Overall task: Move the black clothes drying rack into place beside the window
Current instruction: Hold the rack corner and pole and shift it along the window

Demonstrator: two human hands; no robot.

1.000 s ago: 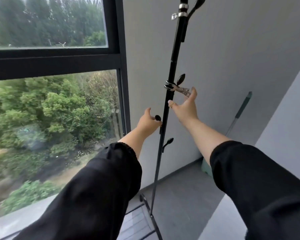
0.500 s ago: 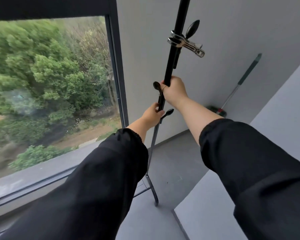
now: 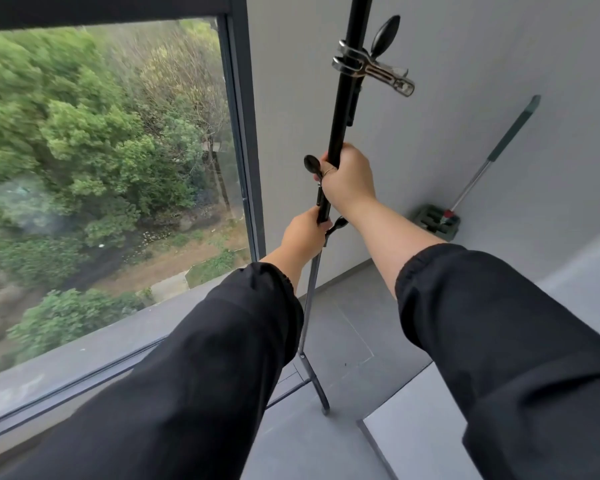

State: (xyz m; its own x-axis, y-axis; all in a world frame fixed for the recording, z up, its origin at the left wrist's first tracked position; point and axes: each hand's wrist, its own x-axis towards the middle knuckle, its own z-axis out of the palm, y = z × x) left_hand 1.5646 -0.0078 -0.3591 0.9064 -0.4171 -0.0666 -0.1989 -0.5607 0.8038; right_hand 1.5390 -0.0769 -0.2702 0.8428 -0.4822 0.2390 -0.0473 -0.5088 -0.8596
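Wrapping fully around the upright pole, the fingers of the right hand (image 3: 349, 174) are curled tight on the black clothes drying rack (image 3: 340, 112). The left hand (image 3: 303, 233) is closed on the same pole just below it, with a small black hook knob (image 3: 311, 163) protruding between the two grips.

Location: the rack stands near the corner where the window frame (image 3: 245, 140) meets the grey wall (image 3: 447, 64). One visible foot (image 3: 325, 410) is at the floor (image 3: 347, 344), close to the window's bottom edge. Whether the foot bears on the floor cannot be determined.

Handling assessment:
- The pole is thin, rigid tubing; it probably carries light.
- The tall, narrow form is likely top-heavy and prone to sway.
- The smooth black finish may slip; a full-wrap grip is advised.
- A metal clip (image 3: 371, 67) and hook knobs project from the pole. Grip between them, not on them.
- A two-hand stacked grip at mid-height gives the best tilt control.

A green mop (image 3: 465, 192) leans against the wall, well apart.
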